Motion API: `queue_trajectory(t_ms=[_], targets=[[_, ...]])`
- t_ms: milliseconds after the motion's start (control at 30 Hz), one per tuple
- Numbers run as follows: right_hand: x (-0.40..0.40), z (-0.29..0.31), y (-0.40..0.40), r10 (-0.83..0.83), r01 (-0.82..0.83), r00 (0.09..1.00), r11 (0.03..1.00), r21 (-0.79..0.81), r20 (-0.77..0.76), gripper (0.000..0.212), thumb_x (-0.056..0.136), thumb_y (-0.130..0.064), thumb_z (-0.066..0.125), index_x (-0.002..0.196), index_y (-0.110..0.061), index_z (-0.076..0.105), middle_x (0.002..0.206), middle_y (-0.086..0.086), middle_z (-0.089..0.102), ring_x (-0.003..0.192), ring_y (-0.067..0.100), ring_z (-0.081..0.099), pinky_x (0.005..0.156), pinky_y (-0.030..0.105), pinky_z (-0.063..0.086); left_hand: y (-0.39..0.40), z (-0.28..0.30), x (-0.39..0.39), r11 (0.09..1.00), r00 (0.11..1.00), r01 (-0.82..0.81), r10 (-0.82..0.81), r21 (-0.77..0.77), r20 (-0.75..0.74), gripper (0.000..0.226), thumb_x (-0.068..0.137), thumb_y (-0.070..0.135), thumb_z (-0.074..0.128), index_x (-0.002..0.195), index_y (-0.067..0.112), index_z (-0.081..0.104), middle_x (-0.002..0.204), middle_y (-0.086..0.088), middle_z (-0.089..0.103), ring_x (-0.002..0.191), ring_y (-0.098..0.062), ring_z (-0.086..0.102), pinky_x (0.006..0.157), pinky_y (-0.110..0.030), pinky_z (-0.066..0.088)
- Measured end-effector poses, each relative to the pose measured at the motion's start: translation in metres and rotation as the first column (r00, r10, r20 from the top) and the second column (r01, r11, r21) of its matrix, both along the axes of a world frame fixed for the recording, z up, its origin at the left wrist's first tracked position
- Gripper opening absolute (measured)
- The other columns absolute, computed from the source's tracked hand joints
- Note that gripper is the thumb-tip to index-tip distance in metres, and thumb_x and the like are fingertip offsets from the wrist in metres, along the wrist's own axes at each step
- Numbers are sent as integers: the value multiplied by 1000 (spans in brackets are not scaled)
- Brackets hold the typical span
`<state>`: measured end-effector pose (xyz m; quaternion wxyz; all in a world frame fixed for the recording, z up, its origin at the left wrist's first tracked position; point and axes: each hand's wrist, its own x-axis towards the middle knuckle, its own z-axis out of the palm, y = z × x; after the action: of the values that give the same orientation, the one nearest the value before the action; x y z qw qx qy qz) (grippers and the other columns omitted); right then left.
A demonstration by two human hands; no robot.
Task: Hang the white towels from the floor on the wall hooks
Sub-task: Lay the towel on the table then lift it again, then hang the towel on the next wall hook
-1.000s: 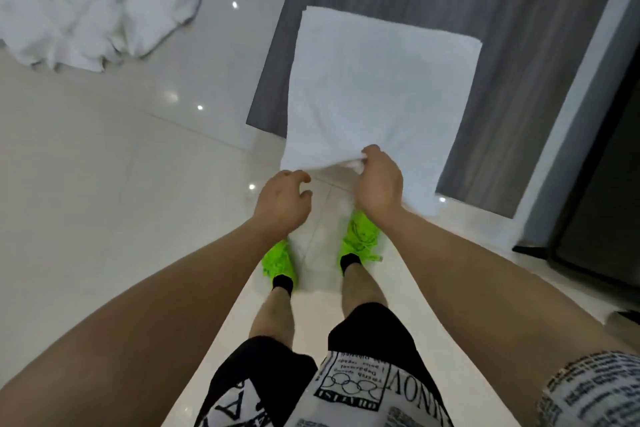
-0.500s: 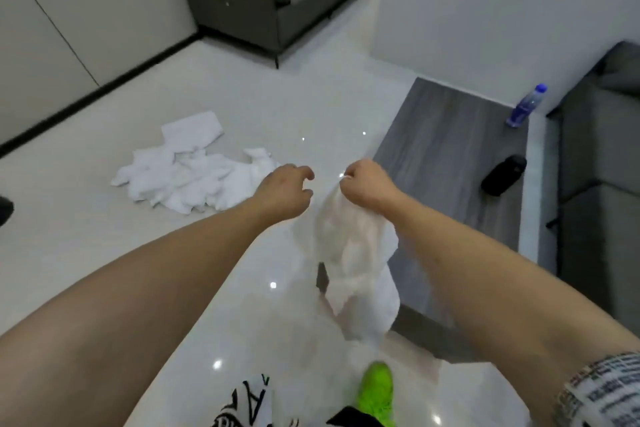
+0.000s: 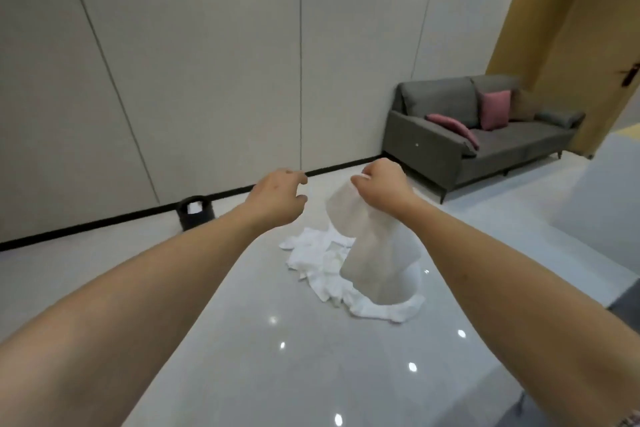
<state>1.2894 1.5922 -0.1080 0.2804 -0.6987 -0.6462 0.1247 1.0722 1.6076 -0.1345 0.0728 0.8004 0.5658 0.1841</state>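
My right hand (image 3: 382, 185) pinches the top edge of a white towel (image 3: 375, 253), which hangs loose below it in mid-air. My left hand (image 3: 278, 198) is raised beside it at the same height, fingers loosely curled and holding nothing, a short gap from the towel. On the glossy floor behind the hanging towel lies a crumpled pile of white towels (image 3: 322, 267). The panelled wall (image 3: 207, 62) stands ahead; no hooks show on it in this view.
A small black bin (image 3: 194, 212) stands at the foot of the wall to the left. A grey sofa (image 3: 478, 135) with pink cushions sits at the back right, beside a yellow wall and door (image 3: 588, 28). A white counter side (image 3: 602, 211) is at the right.
The view swung up from the grey table and floor to the wall. My right hand lifted the towel off the table, and it now hangs bunched. My left hand let go.
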Motion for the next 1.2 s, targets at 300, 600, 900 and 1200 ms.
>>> queue_trajectory(t_ms=[300, 600, 900, 1200], targets=[[-258, 25, 160, 464, -462, 886, 884, 73, -7, 33, 88, -25, 53, 62, -5, 53, 57, 8, 43, 53, 23, 40, 53, 29, 35, 61, 26, -260, 890, 888, -456, 455, -3, -61, 45, 96, 30, 50, 140, 24, 45, 140, -3, 46, 125, -26, 45, 95, -38, 41], [-559, 41, 220, 824, -821, 566, 561, 106, 14, 36, 89, -29, 57, 61, -11, 44, 58, 8, 37, 58, 24, 35, 53, 31, 28, 29, 58, -495, 620, 615, -782, 784, 68, -87, 41, 95, 35, 50, 133, 22, 51, 130, -4, 52, 117, -26, 51, 93, -37, 45], [-832, 38, 144, 962, -959, 272, 270, 85, 13, 41, 88, -28, 55, 53, -14, 42, 51, 2, 39, 50, 23, 38, 49, 27, 29, -86, 47, -711, 307, 305, -951, 951, 38, -51, 46, 95, 37, 54, 139, 27, 46, 140, -3, 47, 124, -25, 48, 98, -38, 45], [-1072, 75, 35, 998, -998, 15, 11, 54, 67, 29, 96, -38, 57, 77, -17, 65, 70, -1, 63, 59, 12, 61, 49, 23, 47, -200, 89, -913, 101, 101, -995, 995, 8, 26, 48, 94, 35, 57, 140, 26, 47, 146, -6, 44, 121, -24, 52, 96, -35, 48]])
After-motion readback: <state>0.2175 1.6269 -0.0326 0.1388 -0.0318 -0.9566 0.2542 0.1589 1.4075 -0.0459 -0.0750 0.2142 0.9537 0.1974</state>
